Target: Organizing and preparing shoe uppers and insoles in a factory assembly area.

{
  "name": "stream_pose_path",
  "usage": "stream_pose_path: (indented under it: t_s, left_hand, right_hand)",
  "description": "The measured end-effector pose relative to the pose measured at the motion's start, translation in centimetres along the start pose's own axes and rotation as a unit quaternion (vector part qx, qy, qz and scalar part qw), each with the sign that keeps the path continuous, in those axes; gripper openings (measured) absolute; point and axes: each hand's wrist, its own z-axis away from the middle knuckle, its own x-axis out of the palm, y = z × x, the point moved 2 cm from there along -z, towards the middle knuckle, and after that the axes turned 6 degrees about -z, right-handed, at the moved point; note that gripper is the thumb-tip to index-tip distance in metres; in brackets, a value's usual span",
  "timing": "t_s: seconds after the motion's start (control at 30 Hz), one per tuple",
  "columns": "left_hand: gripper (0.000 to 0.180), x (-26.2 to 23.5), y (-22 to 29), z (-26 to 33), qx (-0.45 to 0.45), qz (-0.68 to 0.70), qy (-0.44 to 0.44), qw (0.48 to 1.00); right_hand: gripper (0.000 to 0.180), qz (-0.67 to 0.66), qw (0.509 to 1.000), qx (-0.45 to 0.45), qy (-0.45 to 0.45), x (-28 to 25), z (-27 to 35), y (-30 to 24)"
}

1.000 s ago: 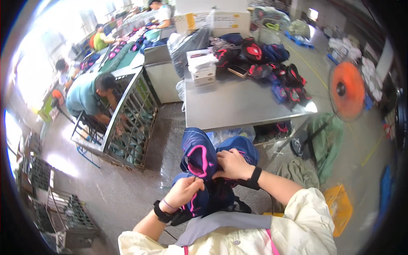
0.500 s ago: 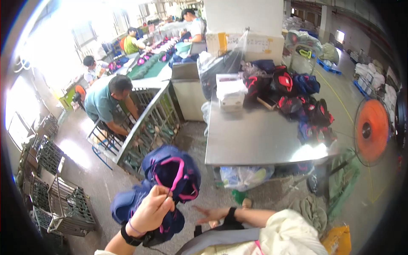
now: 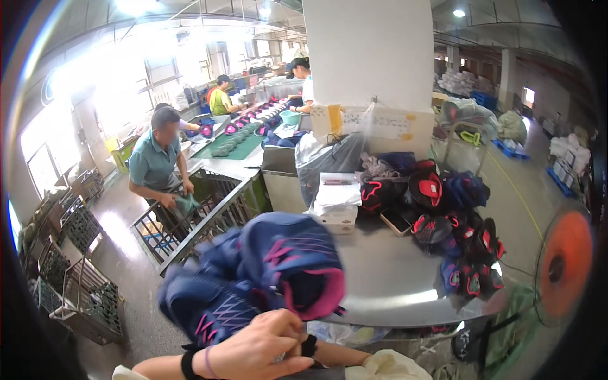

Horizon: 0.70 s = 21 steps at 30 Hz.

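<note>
A bunch of navy blue shoe uppers (image 3: 285, 244) with pink linings and pink and pale criss-cross stitching hangs in front of me at the lower middle. My left hand (image 3: 269, 345) is closed at the near edge of the bunch, holding it up. My right forearm (image 3: 345, 356) comes in from the lower right, with a black band at its wrist. My right hand is tucked behind the left one, and its fingers are hidden. Just beyond the uppers is the rounded near edge of a steel table (image 3: 373, 272).
Dark red-and-black shoe uppers (image 3: 430, 231) are heaped on the table beside a white box (image 3: 335, 215) topped with papers. An orange fan (image 3: 560, 266) stands right. A co-worker in teal (image 3: 155, 161) handles something at a metal rack cart (image 3: 209, 202). More racks (image 3: 92, 304) stand left.
The bunch of shoe uppers has come up and nearer, toward the table. My right hand, spread and apart before, has moved left behind my left hand. The co-worker in teal has straightened up.
</note>
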Motion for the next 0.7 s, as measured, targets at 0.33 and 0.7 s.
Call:
stream_pose_path:
  t_s: [0.33, 0.7]
  left_hand:
    - [0.021, 23.5, -18.5, -6.8, 0.009, -0.229, -0.006, 0.973]
    - [0.024, 22.5, -20.4, -8.4, 0.026, -0.186, -0.056, 0.981]
  right_hand:
    - [0.036, -0.046, 0.951, 0.028, 0.304, -10.8, 14.2, -2.4]
    - [0.065, 0.728, 0.649, -0.089, 0.201, -0.4, 13.9, -21.6]
